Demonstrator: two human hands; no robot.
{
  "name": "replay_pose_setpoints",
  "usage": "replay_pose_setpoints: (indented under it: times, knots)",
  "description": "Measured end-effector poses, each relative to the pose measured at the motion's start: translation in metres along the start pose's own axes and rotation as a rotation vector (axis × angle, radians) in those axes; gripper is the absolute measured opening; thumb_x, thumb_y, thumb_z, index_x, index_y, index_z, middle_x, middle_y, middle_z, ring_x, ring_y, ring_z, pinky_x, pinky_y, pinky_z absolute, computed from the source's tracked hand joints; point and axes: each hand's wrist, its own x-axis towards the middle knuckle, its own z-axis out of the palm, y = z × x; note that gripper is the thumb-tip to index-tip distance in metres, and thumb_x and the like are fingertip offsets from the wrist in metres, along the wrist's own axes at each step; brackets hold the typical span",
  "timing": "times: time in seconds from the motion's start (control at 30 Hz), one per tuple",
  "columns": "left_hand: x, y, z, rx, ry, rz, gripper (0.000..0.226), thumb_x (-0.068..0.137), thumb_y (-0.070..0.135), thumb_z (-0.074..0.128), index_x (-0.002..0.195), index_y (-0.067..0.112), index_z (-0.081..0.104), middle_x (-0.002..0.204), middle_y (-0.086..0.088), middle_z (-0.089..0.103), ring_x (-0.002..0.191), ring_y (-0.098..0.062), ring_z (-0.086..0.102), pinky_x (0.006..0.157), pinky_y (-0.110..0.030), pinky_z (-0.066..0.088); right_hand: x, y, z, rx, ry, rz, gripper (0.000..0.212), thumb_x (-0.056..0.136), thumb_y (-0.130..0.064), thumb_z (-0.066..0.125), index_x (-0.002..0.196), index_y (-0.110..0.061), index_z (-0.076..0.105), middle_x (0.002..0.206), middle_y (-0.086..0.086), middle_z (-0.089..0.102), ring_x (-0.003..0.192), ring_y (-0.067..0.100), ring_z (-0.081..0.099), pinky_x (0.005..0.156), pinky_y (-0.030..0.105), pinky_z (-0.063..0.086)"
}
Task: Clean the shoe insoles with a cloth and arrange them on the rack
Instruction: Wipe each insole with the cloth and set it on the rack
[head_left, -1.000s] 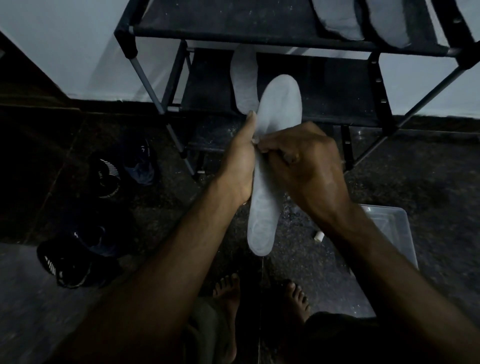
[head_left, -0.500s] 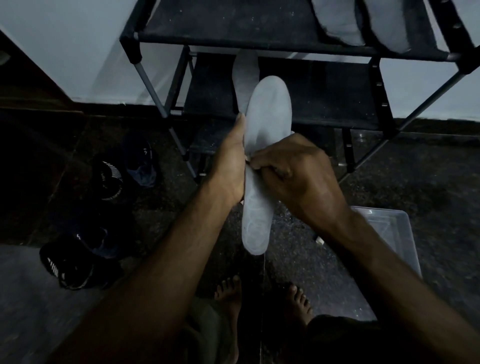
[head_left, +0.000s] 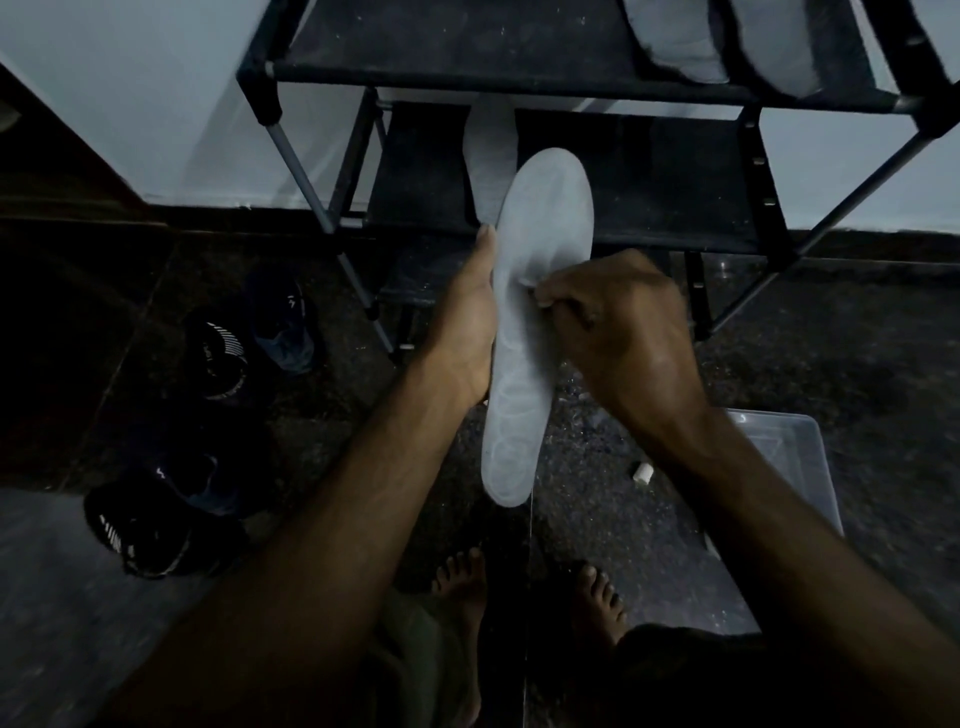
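- From the head view, the pale grey, flat foam-like insole (head_left: 524, 332) stands nearly upright between the two hands, toe end up, heel end hanging free below the wrists.
- The left hand (head_left: 465, 322) lies along the insole's left edge, fingers hidden behind it and the thumb up along the rim; it looks closed round that edge as a backing.
- The right hand (head_left: 621, 332) is curled tight, fingertips pinched against the insole's face at mid-length; a pale scrap shows at the fingertips, likely the cloth, though I cannot tell for sure.
- I'd judge the insole light, thin and bendy, so it would flop if taken by one end; the mid-length edge is the sensible hold.
- Just beyond the hands stands the black tube-and-fabric rack (head_left: 519, 83); another pale insole (head_left: 488, 156) lies on its lower shelf behind the held one, and two more grey insoles (head_left: 727, 41) lie on the top shelf, up to the right.
- Left of the left forearm lie dark sports shoes (head_left: 218, 358); under the right forearm sit a clear plastic tub (head_left: 784, 467) and a small white cylinder (head_left: 641, 474).
- The rack's front bar is the only thing that might snag the insole going in.
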Motion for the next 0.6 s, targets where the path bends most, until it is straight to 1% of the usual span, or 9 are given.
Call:
replay_pose_setpoints:
  times: [0.07, 0.13, 0.2, 0.23, 0.3, 0.37, 0.43, 0.53, 0.6]
  knots:
    - [0.001, -0.005, -0.001, 0.04, -0.026, 0.006, 0.056, 0.1, 0.052, 0.034, 0.13, 0.011, 0.057, 0.122, -0.018, 0.064, 0.113, -0.032, 0.062, 0.097, -0.045, 0.05, 0.003, 0.015, -0.004, -0.065, 0.066, 0.064, 0.023, 0.092, -0.005, 0.059, 0.074, -0.005, 0.073, 0.068, 0.01, 0.07, 0.06, 0.023, 0.064, 0.059, 0.04, 0.053]
    - [0.0, -0.007, 0.0, 0.05, -0.044, 0.009, 0.054, 0.1, 0.052, 0.035, 0.127, 0.012, 0.06, 0.116, -0.016, 0.068, 0.106, -0.03, 0.065, 0.093, -0.042, 0.052, 0.002, 0.019, -0.007, -0.074, 0.104, 0.103, 0.019, 0.089, -0.004, 0.06, 0.076, -0.006, 0.074, 0.072, 0.01, 0.072, 0.063, 0.024, 0.065, 0.061, 0.042, 0.054]
    - [0.002, -0.007, -0.001, 0.047, -0.049, 0.021, 0.056, 0.1, 0.052, 0.035, 0.127, 0.01, 0.059, 0.115, -0.017, 0.067, 0.107, -0.031, 0.064, 0.096, -0.043, 0.05, 0.0, 0.006, -0.004, -0.025, 0.083, 0.099, 0.015, 0.089, -0.005, 0.062, 0.083, -0.007, 0.076, 0.079, 0.007, 0.074, 0.069, 0.02, 0.066, 0.068, 0.035, 0.055]
    - [0.002, -0.007, -0.002, 0.044, -0.047, 0.023, 0.057, 0.1, 0.052, 0.035, 0.129, 0.009, 0.058, 0.118, -0.018, 0.066, 0.11, -0.031, 0.063, 0.1, -0.044, 0.048, -0.002, -0.003, -0.001, -0.005, 0.057, 0.084, 0.014, 0.089, -0.006, 0.063, 0.086, -0.009, 0.076, 0.082, 0.005, 0.074, 0.072, 0.018, 0.065, 0.07, 0.031, 0.054]
    - [0.003, -0.006, -0.004, 0.043, -0.034, 0.031, 0.059, 0.1, 0.053, 0.035, 0.131, 0.007, 0.056, 0.123, -0.019, 0.063, 0.115, -0.032, 0.06, 0.103, -0.047, 0.046, -0.002, -0.014, 0.003, 0.004, 0.012, 0.044, 0.014, 0.09, -0.007, 0.063, 0.088, -0.01, 0.077, 0.084, 0.003, 0.075, 0.077, 0.017, 0.064, 0.073, 0.028, 0.051]
    - [0.001, -0.007, -0.003, 0.041, -0.046, 0.024, 0.058, 0.099, 0.054, 0.037, 0.129, 0.008, 0.058, 0.119, -0.018, 0.065, 0.111, -0.031, 0.063, 0.099, -0.045, 0.049, 0.001, -0.007, 0.001, -0.005, 0.021, 0.05, 0.016, 0.09, -0.007, 0.061, 0.086, -0.009, 0.076, 0.082, 0.005, 0.074, 0.075, 0.02, 0.065, 0.072, 0.034, 0.053]
    - [-0.001, -0.008, 0.0, 0.056, -0.083, 0.022, 0.056, 0.1, 0.052, 0.035, 0.13, 0.01, 0.057, 0.115, -0.016, 0.067, 0.104, -0.028, 0.065, 0.091, -0.04, 0.053, 0.004, 0.009, -0.006, -0.038, 0.085, 0.103, 0.016, 0.09, -0.007, 0.061, 0.083, -0.007, 0.075, 0.078, 0.008, 0.074, 0.07, 0.023, 0.067, 0.07, 0.041, 0.055]
    - [0.0, -0.013, 0.004, 0.094, -0.118, 0.035, 0.055, 0.101, 0.05, 0.033, 0.132, 0.011, 0.056, 0.115, -0.014, 0.067, 0.102, -0.025, 0.066, 0.086, -0.037, 0.054, 0.003, 0.019, -0.012, -0.051, 0.144, 0.177, 0.016, 0.091, -0.009, 0.061, 0.084, -0.007, 0.074, 0.079, 0.009, 0.073, 0.068, 0.022, 0.067, 0.069, 0.042, 0.057]
    - [0.001, -0.016, 0.003, 0.126, -0.102, 0.039, 0.057, 0.098, 0.054, 0.036, 0.129, 0.012, 0.059, 0.115, -0.014, 0.068, 0.106, -0.027, 0.065, 0.09, -0.041, 0.053, 0.003, 0.009, -0.007, -0.012, 0.132, 0.173, 0.014, 0.091, -0.007, 0.062, 0.086, -0.008, 0.075, 0.08, 0.007, 0.074, 0.07, 0.02, 0.068, 0.07, 0.04, 0.057]
